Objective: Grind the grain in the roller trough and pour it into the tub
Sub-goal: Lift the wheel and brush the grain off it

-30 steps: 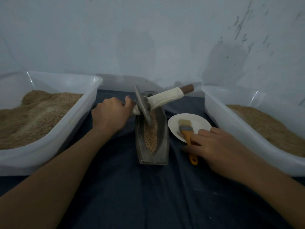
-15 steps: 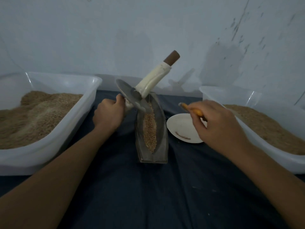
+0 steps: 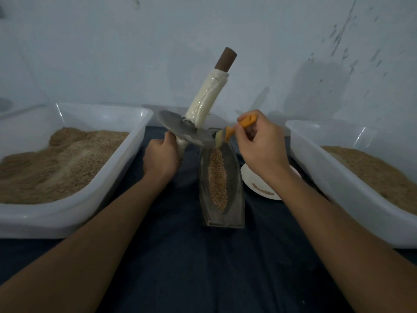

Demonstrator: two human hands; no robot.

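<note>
Grain (image 3: 217, 177) lies in a narrow strip along the bottom of the one roller trough (image 3: 222, 188), which sits on the dark cloth of the worktop (image 3: 191, 267) between the two hands and slightly nearer the person than both. The left hand (image 3: 161, 160) is curled round the lower handle of the single roller (image 3: 187, 131) and holds it tilted – its metal disc lifted clear above the far end of the trough, its cream-wrapped upper handle (image 3: 206, 98) slanting up and away to a brown tip. The right hand (image 3: 262, 145) pinches the orange handle of one brush (image 3: 228, 134), whose bristles touch the disc's rim just above the grain.

Under the right wrist lies one white plate (image 3: 255, 188), partly covered by the arm, with a small brown streak on it. Outward there are two white tubs: the left tub (image 3: 126, 154) beside the left forearm, heaped with brown grain, and the right tub (image 3: 316, 168) beside the right forearm, also filled. Both are cut off by the frame's sides. Open cloth runs between the forearms toward the person – the gaps between the trough and each tub are narrower. The left hand's fingertips are hidden behind the handle, and dim light makes the streak on the plate hard to make out.
</note>
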